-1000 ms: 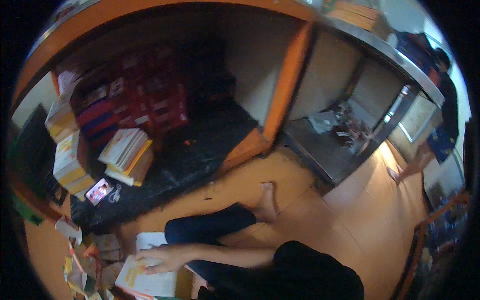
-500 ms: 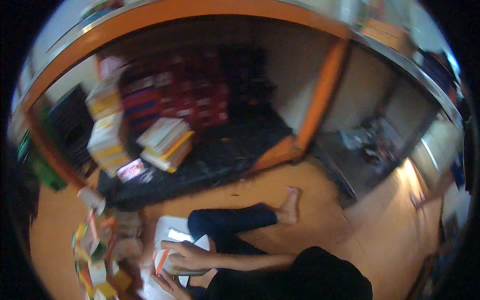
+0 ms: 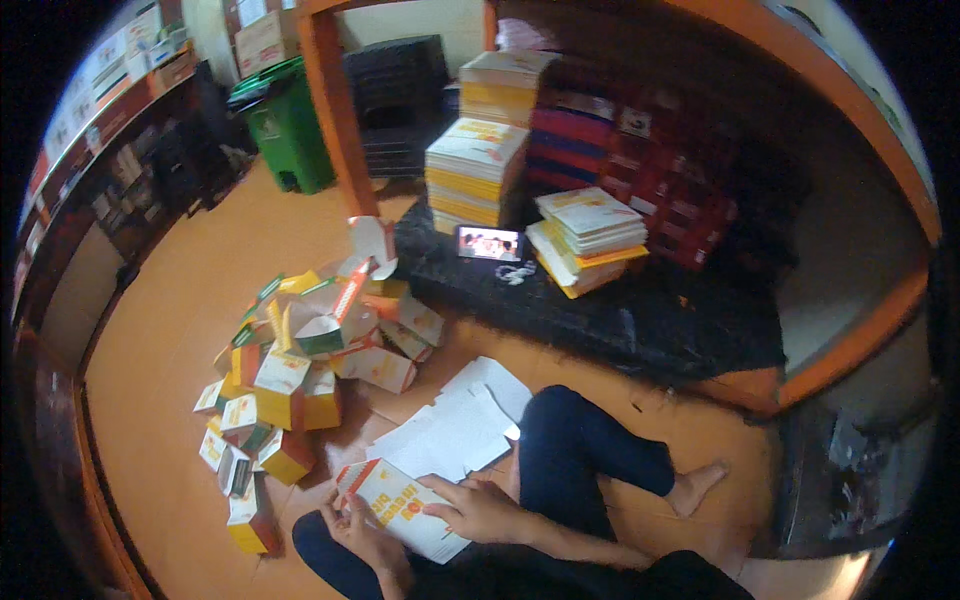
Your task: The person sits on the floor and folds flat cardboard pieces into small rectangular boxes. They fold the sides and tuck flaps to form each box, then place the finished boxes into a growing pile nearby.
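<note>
Over my lap I hold a white folding carton with yellow-orange print and an orange-red edge. My left hand grips its left end, fingers bent around the edge. My right hand has its thumb and fingers on the printed panel near the right end. Whether the carton is folded up or flat, I cannot tell. Just beyond it, plain white cardboard blanks lie on the floor against my bent leg. To the left is a loose heap of folded cartons in white, yellow and green.
On a low black platform stand a tall stack of flat cartons, a shorter stack, a lit phone and a white cable. An orange post and a green bin stand at the far left.
The view has swung left, bringing the whole carton heap and bin into sight. The carton in my hands had its white flaps raised; now its printed panel faces up.
</note>
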`<state>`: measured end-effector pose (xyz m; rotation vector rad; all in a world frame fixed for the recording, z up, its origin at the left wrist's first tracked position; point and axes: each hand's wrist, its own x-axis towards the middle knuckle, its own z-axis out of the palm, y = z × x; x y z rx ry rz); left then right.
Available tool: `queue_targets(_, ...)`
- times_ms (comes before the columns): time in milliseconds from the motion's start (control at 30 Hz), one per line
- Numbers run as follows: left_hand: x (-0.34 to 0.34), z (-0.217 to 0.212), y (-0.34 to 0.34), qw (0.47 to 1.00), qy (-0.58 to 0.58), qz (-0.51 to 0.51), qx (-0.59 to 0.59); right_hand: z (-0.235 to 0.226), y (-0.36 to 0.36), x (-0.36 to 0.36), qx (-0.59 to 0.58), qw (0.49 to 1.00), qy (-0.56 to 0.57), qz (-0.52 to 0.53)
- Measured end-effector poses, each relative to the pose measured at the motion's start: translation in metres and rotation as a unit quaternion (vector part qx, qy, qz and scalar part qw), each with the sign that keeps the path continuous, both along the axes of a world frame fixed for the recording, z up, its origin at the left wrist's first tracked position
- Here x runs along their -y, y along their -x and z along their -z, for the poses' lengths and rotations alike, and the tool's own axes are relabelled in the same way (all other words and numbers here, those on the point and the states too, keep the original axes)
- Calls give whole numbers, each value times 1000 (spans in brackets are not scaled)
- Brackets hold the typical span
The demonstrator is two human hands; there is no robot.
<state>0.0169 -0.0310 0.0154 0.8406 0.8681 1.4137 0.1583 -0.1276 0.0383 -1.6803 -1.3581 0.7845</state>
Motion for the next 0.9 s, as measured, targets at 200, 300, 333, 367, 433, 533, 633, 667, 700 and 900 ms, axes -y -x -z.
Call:
queue_targets(200, 27, 2, -4, 975, -55, 189, -104, -5, -25, -1, -58, 984, -117, 121)
queue_targets(300, 28, 4, 9, 918, -20, 338, -207, -7, -35, -11, -245, 942, -140, 182)
queue_targets(333, 30, 8, 10, 921, -19, 339, -194, -8, -38, -12, -241, 948, -136, 159)
queue_targets(367, 29, 12, 12, 921, -31, 350, -169, -9, -41, -13, -248, 950, -130, 136)
queue_targets(433, 17, 21, 17, 947, -5, 311, -85, -8, -44, -16, -230, 956, -168, 65)
queue_targets(533, -1, 28, 29, 963, 26, 265, -39, -1, -53, -13, -97, 977, -143, -125)
queue_targets(633, -6, 29, 33, 967, 50, 221, -118, 21, -42, -24, -228, 959, -103, -131)
queue_targets(667, -9, 28, 36, 959, 42, 230, -158, 30, -38, -32, -277, 947, -93, -132)
queue_targets(700, -12, 29, 36, 969, 35, 212, -118, 36, -36, -38, -324, 936, -65, -124)
queue_targets(900, -35, 63, 71, 988, 69, 136, 24, 10, -20, -136, -533, 844, -55, -26)
